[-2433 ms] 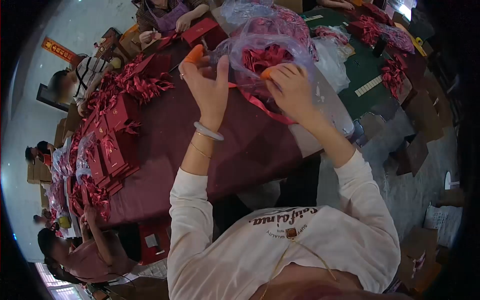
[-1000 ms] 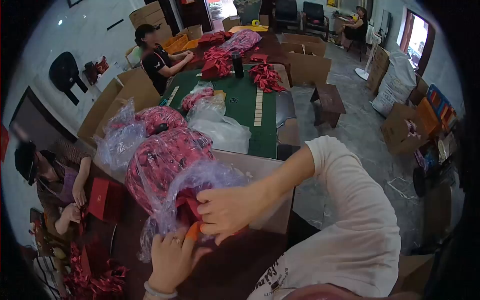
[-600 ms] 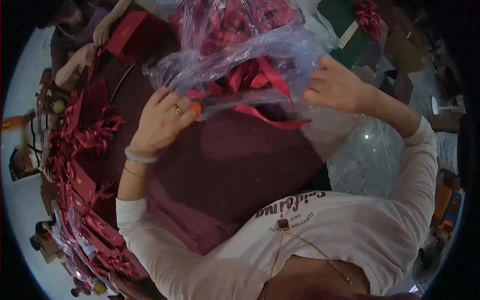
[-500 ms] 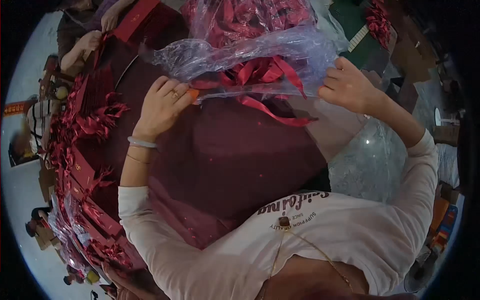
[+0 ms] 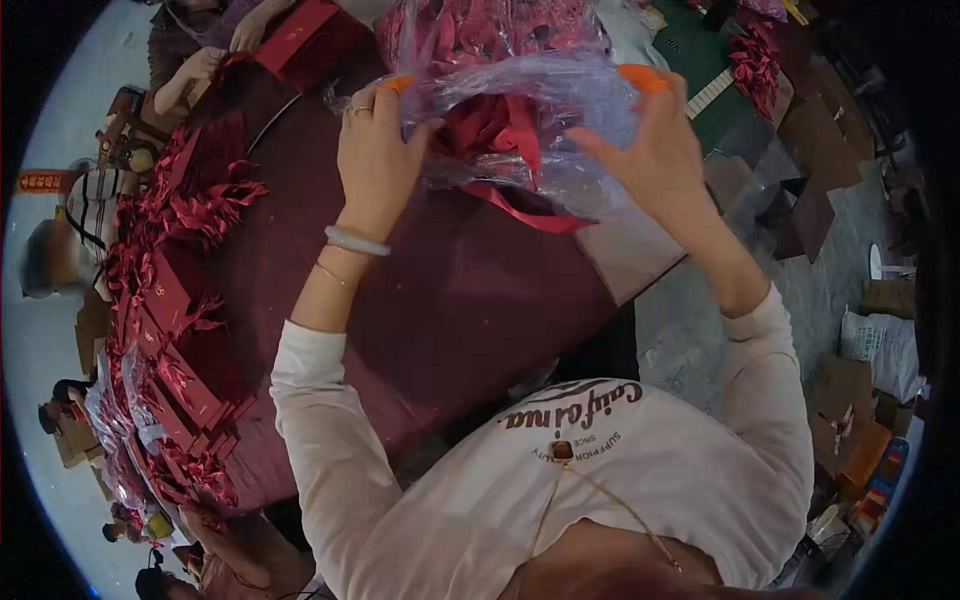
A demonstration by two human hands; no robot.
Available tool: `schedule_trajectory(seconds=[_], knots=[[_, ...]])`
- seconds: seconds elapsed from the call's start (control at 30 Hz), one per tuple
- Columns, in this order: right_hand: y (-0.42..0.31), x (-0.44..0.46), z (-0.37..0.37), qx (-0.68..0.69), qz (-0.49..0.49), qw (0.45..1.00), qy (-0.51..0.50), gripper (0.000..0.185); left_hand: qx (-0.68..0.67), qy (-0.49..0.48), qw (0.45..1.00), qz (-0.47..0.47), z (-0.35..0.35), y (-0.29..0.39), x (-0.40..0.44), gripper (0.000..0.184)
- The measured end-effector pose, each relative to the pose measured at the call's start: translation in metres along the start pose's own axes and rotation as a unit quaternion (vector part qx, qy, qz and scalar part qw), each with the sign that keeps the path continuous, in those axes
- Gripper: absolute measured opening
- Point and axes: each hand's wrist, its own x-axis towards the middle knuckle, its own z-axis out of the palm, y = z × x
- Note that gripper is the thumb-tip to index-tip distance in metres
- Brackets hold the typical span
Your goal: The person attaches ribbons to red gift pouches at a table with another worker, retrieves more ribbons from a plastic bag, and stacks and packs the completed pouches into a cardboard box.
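A clear plastic bag [image 5: 590, 100] full of dark red ribbons [image 5: 490, 125] lies at the top middle, its mouth facing me. My left hand [image 5: 385, 150] is at the left side of the mouth, thumb and fingers apart, with an orange cover on one fingertip. At the right side, my right hand [image 5: 655, 145] touches the plastic, its thumb spread from the fingers and an orange cover [image 5: 645, 78] on a fingertip. One loose red ribbon [image 5: 535, 212] trails out of the bag onto the dark red table cover [image 5: 450, 300].
Red boxes or bags with ribbon bunches [image 5: 190, 200] line the table's left side. At the upper left, another person's hands [image 5: 205, 65] are beside a red box [image 5: 310, 45]. More ribbons [image 5: 755, 70] lie on a green surface at upper right. Cardboard boxes [image 5: 825, 135] stand on the floor at right.
Both hands have moved up and closer together over the bag. Their closed grips on the stretched bag edge have loosened, with thumbs now spread. The bag mouth is less taut.
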Motion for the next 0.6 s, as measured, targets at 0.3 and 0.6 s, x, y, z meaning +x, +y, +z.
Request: schedule_trajectory(seconds=[0.3, 0.6], knots=[[0.077, 0.039, 0.059, 0.445, 0.315, 0.837, -0.048, 0.013, -0.786, -0.106, 0.342, -0.504, 0.027, -0.09, 0.061, 0.017], [0.108, 0.037, 0.082, 0.618, 0.47, 0.629, 0.024, 0.034, -0.58, 0.0, 0.747, -0.325, 0.084, -0.111, 0.073, 0.026]])
